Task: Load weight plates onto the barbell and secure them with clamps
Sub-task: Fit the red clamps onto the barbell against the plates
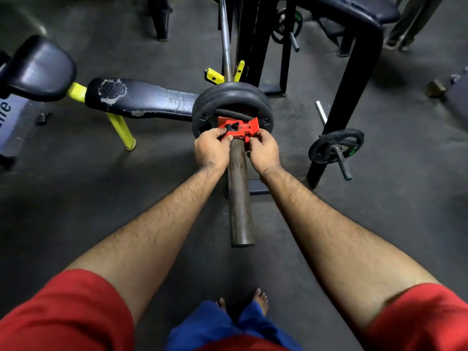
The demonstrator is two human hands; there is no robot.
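The barbell's thick sleeve (240, 211) points toward me, its end at the middle of the view. Two black weight plates (233, 93) sit stacked on it, close to the rack. A red clamp (239, 127) with a black lever sits around the sleeve, right against the near plate. My left hand (211, 150) grips the clamp's left side with thumb and fingers. My right hand (263, 150) pinches its right side. The thin chrome shaft (226, 39) of the bar runs away beyond the plates.
A worn black bench (141, 98) with yellow legs lies to the left. The black rack upright (349, 97) stands to the right, with a small plate (335, 145) on a storage peg. Another plate (287, 25) hangs farther back. My bare feet (260, 298) stand on the dark floor.
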